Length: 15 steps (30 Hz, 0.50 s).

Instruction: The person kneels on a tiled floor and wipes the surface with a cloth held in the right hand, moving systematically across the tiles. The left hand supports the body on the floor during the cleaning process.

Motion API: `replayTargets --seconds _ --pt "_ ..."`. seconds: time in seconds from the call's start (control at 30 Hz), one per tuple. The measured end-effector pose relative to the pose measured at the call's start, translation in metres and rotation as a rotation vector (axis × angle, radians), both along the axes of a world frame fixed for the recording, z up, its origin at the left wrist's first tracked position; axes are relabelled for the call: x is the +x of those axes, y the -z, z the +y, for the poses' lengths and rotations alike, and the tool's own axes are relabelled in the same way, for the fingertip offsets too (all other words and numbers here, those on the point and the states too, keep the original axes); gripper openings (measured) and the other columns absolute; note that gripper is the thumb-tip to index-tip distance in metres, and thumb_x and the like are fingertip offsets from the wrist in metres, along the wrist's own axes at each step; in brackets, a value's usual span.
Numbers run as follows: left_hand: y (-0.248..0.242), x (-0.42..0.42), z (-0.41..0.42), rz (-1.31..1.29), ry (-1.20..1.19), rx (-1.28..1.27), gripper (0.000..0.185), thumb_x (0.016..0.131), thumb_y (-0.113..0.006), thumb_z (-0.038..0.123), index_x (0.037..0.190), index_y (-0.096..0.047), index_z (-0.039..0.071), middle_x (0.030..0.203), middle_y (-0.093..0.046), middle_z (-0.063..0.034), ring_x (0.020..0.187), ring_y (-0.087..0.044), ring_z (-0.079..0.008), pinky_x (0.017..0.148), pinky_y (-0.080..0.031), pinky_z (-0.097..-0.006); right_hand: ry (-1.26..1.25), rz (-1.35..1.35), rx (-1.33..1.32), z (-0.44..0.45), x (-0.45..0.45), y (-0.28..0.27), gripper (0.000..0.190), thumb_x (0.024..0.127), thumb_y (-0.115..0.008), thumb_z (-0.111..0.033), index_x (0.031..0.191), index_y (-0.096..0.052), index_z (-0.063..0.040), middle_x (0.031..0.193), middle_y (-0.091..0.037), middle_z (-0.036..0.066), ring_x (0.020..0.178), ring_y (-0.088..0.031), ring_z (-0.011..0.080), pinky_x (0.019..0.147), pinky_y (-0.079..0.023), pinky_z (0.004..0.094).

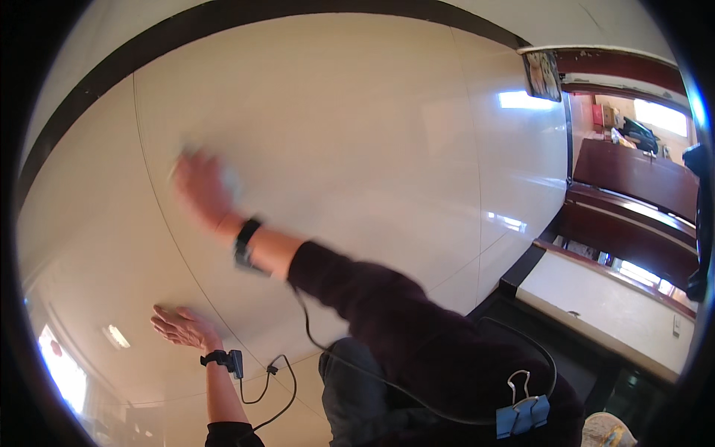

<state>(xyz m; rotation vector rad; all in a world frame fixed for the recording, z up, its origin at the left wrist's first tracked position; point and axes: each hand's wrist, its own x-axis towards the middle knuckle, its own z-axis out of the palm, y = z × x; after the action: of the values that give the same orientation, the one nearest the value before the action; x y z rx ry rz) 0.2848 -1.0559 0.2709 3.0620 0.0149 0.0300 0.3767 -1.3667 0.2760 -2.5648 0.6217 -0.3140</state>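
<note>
My right hand (pixel 202 187) is motion-blurred over the glossy cream wall tiles (pixel 346 128), at the left of centre. Under its palm and fingers a pale, greenish-white thing, perhaps a cloth (pixel 230 181), shows at the edges; the blur hides its exact kind. Lower down at the left, my left hand (pixel 187 329) lies with its fingers spread against the tiles and nothing in it. Each wrist wears a black strap with a small device and a cable. A blue binder clip (pixel 522 416) grips the dark sleeve near the cable.
A dark border strip (pixel 134 44) arches across the top. To the right, past the tiles' edge, are dark red wooden panels (pixel 634 176), a white panel (pixel 597 304) and a small picture-covered item (pixel 542 75). Loose black cable (pixel 294 385) hangs beside my left forearm.
</note>
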Motion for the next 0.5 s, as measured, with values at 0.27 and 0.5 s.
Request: replayTargets --seconds 0.27,0.5 --pt "-0.004 -0.004 -0.003 -0.074 0.081 0.087 0.070 0.105 -0.043 0.053 0.162 -0.025 0.016 0.163 -0.028 -0.0181 0.152 -0.026 -0.0363 0.120 -0.025 -0.0526 -0.594 -0.090 -0.209 0.172 -0.111 -0.016 0.026 0.086 -0.061 -0.028 0.100 -0.074 -0.010 0.130 -0.059 0.013 0.118 -0.053 0.0341 0.095 -0.043 0.0500" --pt "0.016 0.013 0.019 -0.085 0.068 0.094 0.061 0.109 -0.030 0.050 0.158 -0.037 0.015 0.159 -0.038 -0.0223 0.147 -0.035 -0.0384 0.120 -0.027 -0.0513 -0.278 -0.364 -0.167 0.020 -0.110 -0.002 0.020 0.081 -0.061 -0.020 0.091 -0.072 -0.007 0.110 -0.064 0.011 0.111 -0.055 0.0351 0.097 -0.043 0.0526"
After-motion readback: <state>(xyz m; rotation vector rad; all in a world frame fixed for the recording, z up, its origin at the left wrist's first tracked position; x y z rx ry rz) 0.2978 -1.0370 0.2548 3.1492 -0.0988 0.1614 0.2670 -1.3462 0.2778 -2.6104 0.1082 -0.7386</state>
